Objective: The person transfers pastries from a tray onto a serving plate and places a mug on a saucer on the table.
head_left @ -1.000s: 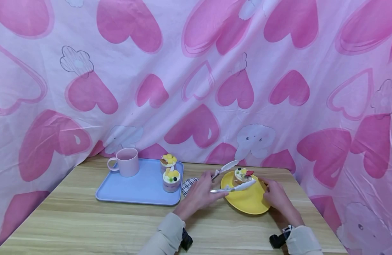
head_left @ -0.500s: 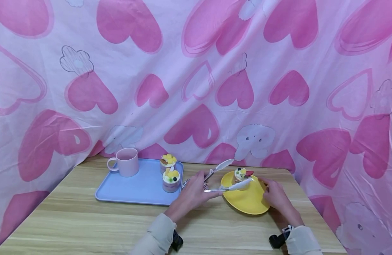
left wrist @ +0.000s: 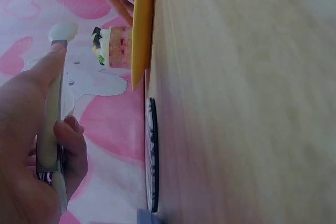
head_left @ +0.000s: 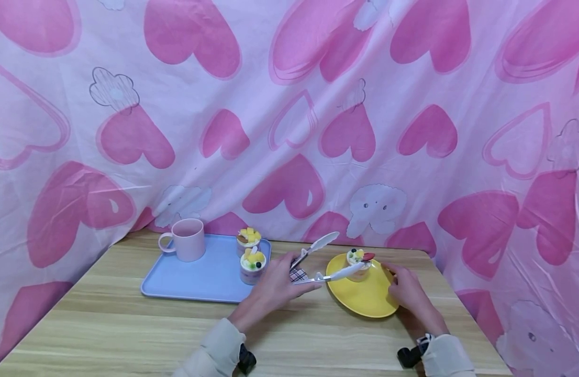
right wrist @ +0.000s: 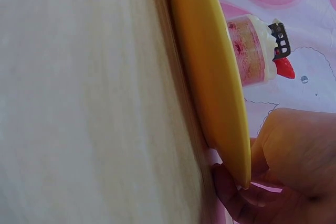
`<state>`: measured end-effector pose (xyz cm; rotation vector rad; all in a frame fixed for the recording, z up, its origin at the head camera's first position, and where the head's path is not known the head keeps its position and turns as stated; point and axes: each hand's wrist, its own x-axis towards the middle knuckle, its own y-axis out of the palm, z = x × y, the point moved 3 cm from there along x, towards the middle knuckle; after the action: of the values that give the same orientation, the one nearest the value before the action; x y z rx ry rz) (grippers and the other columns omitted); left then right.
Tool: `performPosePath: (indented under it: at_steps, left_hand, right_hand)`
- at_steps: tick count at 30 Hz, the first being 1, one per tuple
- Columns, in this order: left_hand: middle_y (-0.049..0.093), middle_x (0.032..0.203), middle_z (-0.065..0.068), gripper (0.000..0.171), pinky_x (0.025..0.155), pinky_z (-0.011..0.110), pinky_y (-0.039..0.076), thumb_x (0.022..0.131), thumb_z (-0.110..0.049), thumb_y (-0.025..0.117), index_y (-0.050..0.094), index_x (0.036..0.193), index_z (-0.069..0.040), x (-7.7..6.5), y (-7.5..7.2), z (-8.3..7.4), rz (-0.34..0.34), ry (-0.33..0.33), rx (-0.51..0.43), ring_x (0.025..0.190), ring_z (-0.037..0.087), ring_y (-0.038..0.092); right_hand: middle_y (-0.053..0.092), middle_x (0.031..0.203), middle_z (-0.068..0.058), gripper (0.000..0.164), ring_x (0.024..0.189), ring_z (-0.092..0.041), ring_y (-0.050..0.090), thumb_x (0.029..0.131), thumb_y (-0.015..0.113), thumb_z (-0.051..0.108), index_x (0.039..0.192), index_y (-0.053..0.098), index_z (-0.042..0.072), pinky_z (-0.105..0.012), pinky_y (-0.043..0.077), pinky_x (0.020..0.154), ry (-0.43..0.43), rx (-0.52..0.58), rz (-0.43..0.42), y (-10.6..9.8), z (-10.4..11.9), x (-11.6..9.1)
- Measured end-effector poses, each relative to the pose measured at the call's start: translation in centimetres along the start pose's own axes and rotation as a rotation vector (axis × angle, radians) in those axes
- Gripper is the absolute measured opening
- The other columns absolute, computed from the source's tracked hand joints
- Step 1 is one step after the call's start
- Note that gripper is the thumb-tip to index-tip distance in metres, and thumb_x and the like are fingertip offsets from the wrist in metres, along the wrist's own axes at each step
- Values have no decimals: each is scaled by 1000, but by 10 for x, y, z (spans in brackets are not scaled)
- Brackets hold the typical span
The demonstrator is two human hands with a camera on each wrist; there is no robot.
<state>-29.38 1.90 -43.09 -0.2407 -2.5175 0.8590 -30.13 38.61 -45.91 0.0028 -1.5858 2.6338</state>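
Note:
My left hand [head_left: 273, 283] grips a pair of silver tongs with white tips [head_left: 344, 273], whose arms are spread apart with nothing between them. In the left wrist view, the thumb lies along one arm of the tongs [left wrist: 51, 129] and fingers curl round the other side. A yellow plate [head_left: 366, 302] lies on the table to the right; my right hand [head_left: 409, 292] pinches its right rim, thumb and fingers on either face in the right wrist view. On the plate stands a layered dessert cup [right wrist: 248, 51] topped with cream, a strawberry piece and a dark grid-shaped decoration.
A blue tray [head_left: 200, 287] sits at the left, holding a pink mug [head_left: 189, 243] and two fruit-topped dessert cups [head_left: 253, 266]. Partly behind the left hand is a checked coaster [head_left: 299, 275]. A heart-print curtain [head_left: 285, 131] hangs behind the wooden table [head_left: 129, 330].
My left hand and the tongs have moved left, away from the dessert cup on the plate, covering part of the coaster and tray edge. My right hand and the plate have stayed put.

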Motion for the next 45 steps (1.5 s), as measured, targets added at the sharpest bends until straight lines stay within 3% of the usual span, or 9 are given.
performPosePath:
  at_steps: [5, 8, 13, 21, 27, 34, 39, 45]
  left_hand:
    - [65, 94, -4, 73, 67, 23, 49, 75, -62, 95, 67, 123, -15, -5, -7, 1, -48, 47, 61, 84, 16, 63]
    - [65, 96, -6, 76, 70, 25, 50, 75, -65, 94, 67, 127, -15, -8, -10, 3, -62, 54, 91, 87, 16, 62]
    - [73, 107, 1, 79, 79, 31, 58, 75, -68, 92, 67, 130, -16, -14, -16, 5, -82, 33, 102, 94, 21, 68]
    - [78, 113, 3, 79, 81, 32, 61, 75, -64, 94, 69, 132, -16, -21, -27, 10, -137, 64, 94, 94, 23, 74]
    - [78, 113, 5, 78, 77, 29, 59, 75, -65, 94, 69, 134, -18, -24, -33, 12, -143, 74, 110, 91, 23, 74]
    - [79, 112, 1, 83, 75, 32, 60, 72, -68, 94, 71, 134, -19, -32, -42, 15, -198, 102, 190, 90, 18, 74]
    - [80, 116, 0, 87, 75, 31, 60, 69, -67, 96, 70, 137, -20, -38, -51, 18, -210, 70, 238, 91, 11, 71]
    - [69, 88, 1, 80, 61, 24, 43, 68, -67, 96, 70, 125, -18, -44, -63, 25, -175, 27, 211, 74, 10, 54]
  right_hand:
    - [55, 152, -35, 69, 113, -40, 60, 88, 60, -10, 156, 52, 0, -62, 55, 105, -6, -5, -5, 0, 0, 1]
    - [57, 149, -35, 69, 108, -37, 60, 88, 60, -10, 156, 53, 0, -51, 59, 94, -4, -4, -3, 0, 0, 2]
    - [59, 145, -33, 69, 103, -34, 59, 88, 61, -11, 156, 52, -1, -37, 53, 83, 3, 9, 8, 1, 0, 2]
    - [61, 141, -32, 69, 94, -30, 59, 88, 61, -10, 155, 53, -2, -36, 51, 78, -6, 12, -3, 0, 0, 1]
    - [58, 146, -34, 69, 104, -34, 60, 88, 61, -10, 156, 53, -1, -36, 53, 83, -5, 6, -7, 0, -1, 1]
    - [62, 132, -29, 70, 84, -26, 56, 88, 60, -10, 157, 52, -1, -32, 50, 72, 8, 34, 2, 0, 0, 1]
    - [63, 130, -28, 69, 80, -24, 54, 88, 60, -11, 156, 52, -2, -33, 49, 72, -5, 41, -2, 0, 1, 0]
    - [61, 138, -32, 68, 93, -29, 59, 88, 60, -11, 156, 52, -2, -35, 52, 77, 1, 29, 0, 0, 0, 0]
